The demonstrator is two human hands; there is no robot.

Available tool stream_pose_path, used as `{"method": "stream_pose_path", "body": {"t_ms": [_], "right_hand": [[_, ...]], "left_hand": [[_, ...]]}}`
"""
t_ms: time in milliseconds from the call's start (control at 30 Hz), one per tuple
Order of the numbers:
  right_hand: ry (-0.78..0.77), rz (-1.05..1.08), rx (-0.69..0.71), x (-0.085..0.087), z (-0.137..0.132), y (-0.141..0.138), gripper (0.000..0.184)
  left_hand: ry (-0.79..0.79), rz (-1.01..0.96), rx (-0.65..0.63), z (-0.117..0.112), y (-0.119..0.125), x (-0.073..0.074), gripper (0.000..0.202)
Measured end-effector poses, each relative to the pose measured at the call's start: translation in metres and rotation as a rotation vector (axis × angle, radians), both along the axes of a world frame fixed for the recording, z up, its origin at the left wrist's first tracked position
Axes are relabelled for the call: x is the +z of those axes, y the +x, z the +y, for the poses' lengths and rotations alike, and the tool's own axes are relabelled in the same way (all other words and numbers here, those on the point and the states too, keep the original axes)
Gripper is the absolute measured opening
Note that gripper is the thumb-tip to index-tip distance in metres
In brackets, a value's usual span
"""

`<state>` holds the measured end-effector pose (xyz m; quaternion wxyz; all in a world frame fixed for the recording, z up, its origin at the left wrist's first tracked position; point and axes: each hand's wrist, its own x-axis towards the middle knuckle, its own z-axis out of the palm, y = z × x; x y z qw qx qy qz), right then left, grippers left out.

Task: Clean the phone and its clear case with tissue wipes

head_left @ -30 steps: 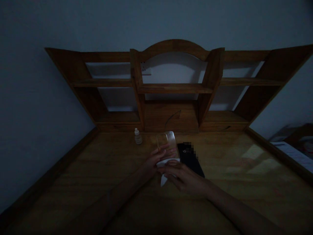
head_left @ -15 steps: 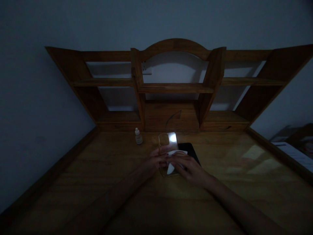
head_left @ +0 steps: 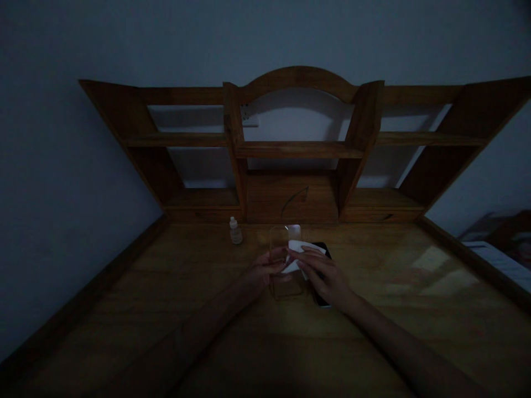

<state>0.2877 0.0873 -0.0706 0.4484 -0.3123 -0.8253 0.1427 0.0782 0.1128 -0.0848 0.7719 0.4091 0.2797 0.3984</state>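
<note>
A clear phone case (head_left: pixel 286 290) is held by its left side in my left hand (head_left: pixel 265 266), fingers behind it and thumb in front. My right hand (head_left: pixel 326 273) is closed on a folded white tissue (head_left: pixel 297 249), which lies against the middle of the case. Beneath my right hand a dark phone (head_left: pixel 321 300) rests on the desk, partly covered by the hand. The fingertips under the tissue are hidden. A small clear bottle with a white cap (head_left: pixel 235 232) stands upright left of the case.
The wooden desk (head_left: pixel 199 320) backs onto a wooden shelf unit (head_left: pixel 298 149) with several compartments. A raised edge (head_left: pixel 477 262) runs along the right side, with papers (head_left: pixel 498 268) beyond it. A power socket (head_left: pixel 250 119) shows behind the shelf.
My right hand and the tissue have shifted slightly up and right over the case. The bright glare at the case's top has faded, and more of the phone's lower end shows.
</note>
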Motion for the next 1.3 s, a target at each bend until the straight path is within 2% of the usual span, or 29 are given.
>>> {"method": "stream_pose_path", "body": {"t_ms": [167,400,533,800,1133,1300], "right_hand": [[0.023,-0.001,-0.051,0.007,0.005,0.006,0.043],[0.172,-0.093,-0.06,0.006,0.007,0.01,0.053],[0.2,-0.114,-0.064,0.006,0.007,0.009,0.056],[0.141,-0.104,-0.078,0.005,0.008,0.008,0.054],[0.128,-0.112,-0.093,0.005,0.007,0.008,0.052],[0.123,-0.11,-0.09,0.003,0.007,0.008,0.053]], "left_hand": [[-0.03,0.017,-0.061,-0.003,-0.002,0.006,0.049],[0.042,0.028,-0.121,-0.003,-0.002,0.008,0.045],[0.059,0.013,-0.088,-0.005,-0.001,0.008,0.039],[0.006,0.033,0.021,-0.009,0.002,0.012,0.036],[-0.003,0.014,0.011,-0.006,0.002,0.008,0.041],[-0.021,-0.012,0.092,-0.006,0.004,0.006,0.036]]}}
